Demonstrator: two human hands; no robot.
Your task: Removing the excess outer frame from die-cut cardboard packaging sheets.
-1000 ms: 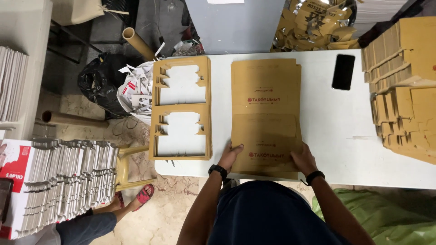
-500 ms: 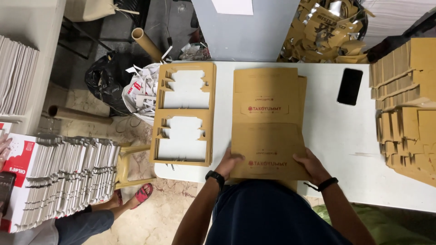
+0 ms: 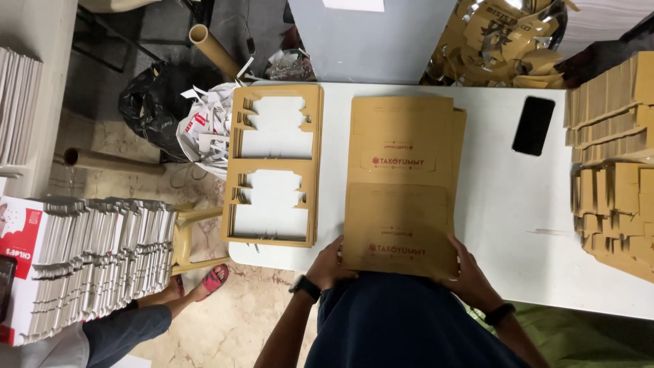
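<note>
A stack of brown die-cut cardboard sheets (image 3: 403, 178) lies lengthwise on the white table (image 3: 504, 204), its near end at the table's front edge. My left hand (image 3: 332, 264) grips the stack's near left corner, fingers under the edge. At the near right corner my right hand (image 3: 466, 272) holds the stack the same way. Both wrists wear dark bands. To the left of the stack sits a pile of brown cardboard waste frames (image 3: 274, 163) with box-shaped cutouts.
A black phone (image 3: 533, 125) lies on the table at right. Stacks of punched brown box blanks (image 3: 613, 163) fill the right edge. Left of the table are a bag of paper scraps (image 3: 204, 129), cardboard tubes (image 3: 212, 50), white-and-red folded cartons (image 3: 82, 259) and another person's foot in a red sandal (image 3: 211, 281).
Both hands slid from on top of the stack's near end to gripping its near corners, and the stack shifted slightly toward me.
</note>
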